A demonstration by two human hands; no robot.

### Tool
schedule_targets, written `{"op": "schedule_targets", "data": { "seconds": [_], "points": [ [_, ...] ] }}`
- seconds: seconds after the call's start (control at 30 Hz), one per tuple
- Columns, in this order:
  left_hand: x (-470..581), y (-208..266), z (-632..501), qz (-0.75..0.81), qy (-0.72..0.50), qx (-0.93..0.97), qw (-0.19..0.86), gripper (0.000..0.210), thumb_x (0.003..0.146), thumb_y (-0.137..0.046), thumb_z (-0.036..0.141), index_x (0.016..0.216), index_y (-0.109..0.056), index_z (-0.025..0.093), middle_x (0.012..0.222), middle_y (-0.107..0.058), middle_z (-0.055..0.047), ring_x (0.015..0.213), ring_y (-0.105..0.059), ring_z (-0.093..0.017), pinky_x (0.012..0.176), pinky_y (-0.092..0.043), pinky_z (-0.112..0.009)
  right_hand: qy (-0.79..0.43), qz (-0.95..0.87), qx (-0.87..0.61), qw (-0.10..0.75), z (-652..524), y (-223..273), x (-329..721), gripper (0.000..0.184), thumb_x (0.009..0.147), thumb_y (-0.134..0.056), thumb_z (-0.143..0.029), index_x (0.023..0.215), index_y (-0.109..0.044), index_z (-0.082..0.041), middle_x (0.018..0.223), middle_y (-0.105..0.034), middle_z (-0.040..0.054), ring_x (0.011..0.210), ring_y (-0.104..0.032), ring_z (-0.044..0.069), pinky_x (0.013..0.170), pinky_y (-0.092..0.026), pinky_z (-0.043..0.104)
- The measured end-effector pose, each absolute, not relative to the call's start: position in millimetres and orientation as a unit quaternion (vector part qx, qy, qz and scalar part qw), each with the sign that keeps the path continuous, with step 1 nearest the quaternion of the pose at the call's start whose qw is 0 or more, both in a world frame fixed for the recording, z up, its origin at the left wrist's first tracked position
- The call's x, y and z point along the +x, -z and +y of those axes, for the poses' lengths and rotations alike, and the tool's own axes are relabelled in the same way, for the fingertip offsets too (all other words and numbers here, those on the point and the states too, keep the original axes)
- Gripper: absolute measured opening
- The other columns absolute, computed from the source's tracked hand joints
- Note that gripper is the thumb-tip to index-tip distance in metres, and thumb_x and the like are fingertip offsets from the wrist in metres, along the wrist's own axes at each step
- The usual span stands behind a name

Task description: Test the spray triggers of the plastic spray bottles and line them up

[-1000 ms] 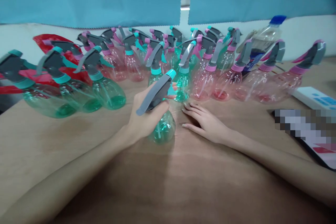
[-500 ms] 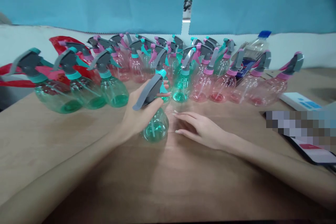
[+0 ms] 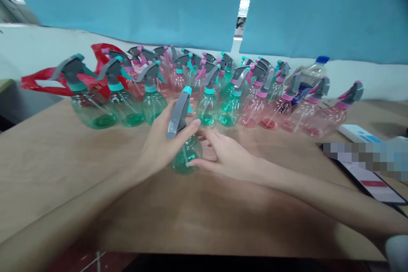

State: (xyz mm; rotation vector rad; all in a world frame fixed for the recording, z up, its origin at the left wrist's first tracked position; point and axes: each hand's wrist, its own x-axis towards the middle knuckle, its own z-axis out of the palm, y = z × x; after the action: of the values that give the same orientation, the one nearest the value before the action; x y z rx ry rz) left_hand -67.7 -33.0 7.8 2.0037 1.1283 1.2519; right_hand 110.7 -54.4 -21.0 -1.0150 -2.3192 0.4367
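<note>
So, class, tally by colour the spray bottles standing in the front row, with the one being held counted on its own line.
Green spray bottles, front row: 5
Pink spray bottles, front row: 4
Held green spray bottle: 1
Total: 10

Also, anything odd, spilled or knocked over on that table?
Nothing spilled or toppled that I can see. Only oddity: the blue-capped clear plastic bottle behind the pink translucent spray bottles; it lacks their trigger heads.

Gripped near the neck by the left hand [image 3: 165, 138], the green spray bottle [image 3: 188, 155] is touched at three o'clock by the right hand [image 3: 234, 156]! More spray bottles [image 3: 207, 108] are massed across the desk [image 3: 79, 170] at twelve, red plastic [image 3: 99, 60] at ten.
</note>
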Motion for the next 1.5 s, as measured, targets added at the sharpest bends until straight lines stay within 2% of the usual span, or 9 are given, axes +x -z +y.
{"op": "schedule_targets", "data": {
  "seconds": [0.23,0.33,0.43,0.5,0.67,0.8,1.03,1.3,1.5],
  "points": [
    [-93,-15,-43,0.437,-0.442,0.756,0.204,0.043,0.086,-0.063,0.036,0.125,-0.048,0.024,0.118,-0.064,-0.005,0.100,-0.066,-0.021,0.084,-0.054,-0.032,-0.153,-0.857,-0.371,0.322,-54,17,69,0.077,0.078,-0.066,-0.060,0.136,-0.036,-0.019,0.120,-0.061,0.0149,0.111,-0.059,0.033,0.089,-0.051,0.049],
    [-105,-15,-46,0.450,-0.422,0.763,0.192,0.054,0.085,-0.064,0.038,0.133,-0.042,0.025,0.125,-0.060,-0.006,0.107,-0.063,-0.023,0.092,-0.052,-0.036,-0.137,-0.853,-0.371,0.341,-53,18,55,0.063,0.083,-0.064,-0.053,0.131,-0.040,-0.019,0.117,-0.060,0.0139,0.111,-0.058,0.031,0.091,-0.049,0.049],
    [-120,-5,-47,0.431,-0.413,0.773,0.215,0.070,0.084,-0.065,0.040,0.142,-0.030,0.024,0.141,-0.047,-0.010,0.127,-0.049,-0.026,0.103,-0.046,-0.041,-0.125,-0.845,-0.393,0.340,-47,19,49,0.050,0.086,-0.060,-0.045,0.125,-0.043,-0.020,0.109,-0.061,0.0115,0.106,-0.059,0.031,0.085,-0.050,0.048],
    [-132,7,-46,0.425,-0.416,0.772,0.223,0.072,0.085,-0.064,0.042,0.144,-0.026,0.024,0.143,-0.044,-0.012,0.133,-0.043,-0.027,0.106,-0.043,-0.046,-0.112,-0.839,-0.411,0.339,-39,20,50,0.045,0.086,-0.058,-0.045,0.120,-0.045,-0.019,0.105,-0.062,0.0114,0.102,-0.060,0.031,0.081,-0.050,0.048],
    [-158,35,-40,0.482,-0.412,0.738,0.230,0.053,0.090,-0.056,0.041,0.135,-0.036,0.022,0.134,-0.050,-0.013,0.128,-0.048,-0.027,0.103,-0.046,-0.047,-0.069,-0.817,-0.464,0.335,-4,22,56,0.049,0.082,-0.059,-0.061,0.105,-0.049,-0.020,0.099,-0.059,0.0121,0.096,-0.059,0.031,0.077,-0.051,0.047],
    [-165,45,-37,0.515,-0.385,0.734,0.217,0.037,0.091,-0.054,0.038,0.123,-0.044,0.023,0.125,-0.056,-0.010,0.116,-0.057,-0.026,0.096,-0.051,-0.047,-0.018,-0.816,-0.476,0.326,30,23,56,0.053,0.080,-0.059,-0.064,0.103,-0.050,-0.018,0.105,-0.057,0.0141,0.105,-0.053,0.034,0.086,-0.049,0.052],
    [-161,49,-43,0.502,-0.341,0.774,0.182,0.022,0.092,-0.051,0.031,0.113,-0.049,0.025,0.112,-0.062,-0.006,0.102,-0.064,-0.024,0.088,-0.054,-0.046,-0.028,-0.794,-0.500,0.345,65,23,57,0.049,0.076,-0.066,-0.057,0.104,-0.050,-0.019,0.102,-0.059,0.0130,0.103,-0.056,0.035,0.081,-0.049,0.050],
    [-164,50,-41,0.527,-0.333,0.755,0.202,0.020,0.092,-0.051,0.033,0.110,-0.050,0.025,0.105,-0.066,-0.006,0.088,-0.068,-0.024,0.072,-0.057,-0.041,-0.031,-0.779,-0.543,0.312,80,16,48,0.050,0.074,-0.071,-0.048,0.105,-0.050,-0.015,0.102,-0.061,0.0158,0.101,-0.058,0.036,0.080,-0.049,0.051],
    [-163,53,-41,0.534,-0.328,0.750,0.213,0.020,0.092,-0.051,0.033,0.109,-0.052,0.023,0.104,-0.066,-0.005,0.086,-0.068,-0.022,0.069,-0.057,-0.037,-0.021,-0.769,-0.557,0.313,72,13,43,0.064,0.076,-0.072,-0.035,0.127,-0.045,-0.009,0.118,-0.059,0.0213,0.116,-0.053,0.040,0.089,-0.048,0.054]
  ]
}}
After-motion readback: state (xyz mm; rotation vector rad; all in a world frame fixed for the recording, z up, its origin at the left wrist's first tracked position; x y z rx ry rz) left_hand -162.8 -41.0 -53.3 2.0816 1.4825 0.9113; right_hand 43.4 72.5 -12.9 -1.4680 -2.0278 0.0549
